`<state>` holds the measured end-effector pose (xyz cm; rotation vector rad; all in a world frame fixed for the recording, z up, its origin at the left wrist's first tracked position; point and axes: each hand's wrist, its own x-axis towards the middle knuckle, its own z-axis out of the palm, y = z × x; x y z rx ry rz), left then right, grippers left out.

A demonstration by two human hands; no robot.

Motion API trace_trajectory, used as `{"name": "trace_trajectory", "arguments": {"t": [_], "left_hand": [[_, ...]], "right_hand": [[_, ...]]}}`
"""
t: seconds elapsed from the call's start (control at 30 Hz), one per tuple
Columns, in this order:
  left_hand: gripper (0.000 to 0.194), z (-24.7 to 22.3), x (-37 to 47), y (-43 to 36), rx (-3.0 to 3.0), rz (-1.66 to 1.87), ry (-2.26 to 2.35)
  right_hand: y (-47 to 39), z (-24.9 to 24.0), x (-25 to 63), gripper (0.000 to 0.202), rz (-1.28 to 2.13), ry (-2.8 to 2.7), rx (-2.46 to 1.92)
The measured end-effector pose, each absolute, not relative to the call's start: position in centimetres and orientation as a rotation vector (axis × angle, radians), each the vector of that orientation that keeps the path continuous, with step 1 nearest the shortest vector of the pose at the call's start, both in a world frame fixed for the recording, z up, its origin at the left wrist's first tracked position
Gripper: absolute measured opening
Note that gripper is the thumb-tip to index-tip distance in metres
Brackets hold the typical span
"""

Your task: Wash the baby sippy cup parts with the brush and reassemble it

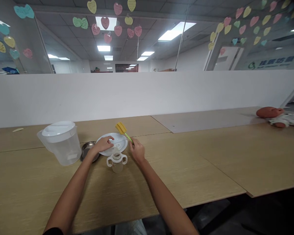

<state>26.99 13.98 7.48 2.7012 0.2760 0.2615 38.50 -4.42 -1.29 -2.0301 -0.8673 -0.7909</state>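
Observation:
In my right hand (137, 150) is a bottle brush (121, 128) with a yellow sponge head and a green handle; the head points up and to the left. My left hand (104, 144) reaches over a white plate (123, 142), thumb and fingers apart, with nothing visible between them. Small clear and white parts (117, 145) lie on the plate. A baby bottle (117, 165) with two white side handles stands upright and uncapped in front of the plate, between my forearms. Partly behind my left wrist sits a round metal bowl (85, 150).
A clear plastic pitcher (66, 147) with a white lid stands left of the bowl. A thin, pale flat piece (18, 129) lies at the far left. A baby doll (269, 112) lies at the far right. Behind the wooden table (186, 163) rises a white wall (112, 94) below glass.

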Motion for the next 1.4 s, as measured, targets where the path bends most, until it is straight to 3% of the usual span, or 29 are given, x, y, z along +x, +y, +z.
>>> {"name": "trace_trajectory", "arguments": {"t": [0.2,0.8,1.0,1.2,1.4], "left_hand": [[0.044,8.2,26.8,14.9,2.285,0.475,0.343],[0.031,9.2,26.3,14.5,1.691,0.536,0.507],[0.035,8.1,27.2,15.0,1.448,0.551,0.446],[0.021,8.0,27.5,14.8,1.338,0.579,0.417],[0.045,8.8,27.2,13.2,1.379,0.536,0.382]], "right_hand": [[-4.3,-1.1,38.0,0.034,-0.759,-0.974,-2.009],[-4.2,-0.6,36.9,0.029,-0.680,-1.196,-1.990],[-4.0,-0.8,37.0,0.033,-0.743,-1.217,-2.051],[-3.8,-1.0,36.9,0.035,-0.792,-1.192,-2.086],[-3.5,-0.9,36.7,0.035,-0.779,-1.161,-2.129]]}}
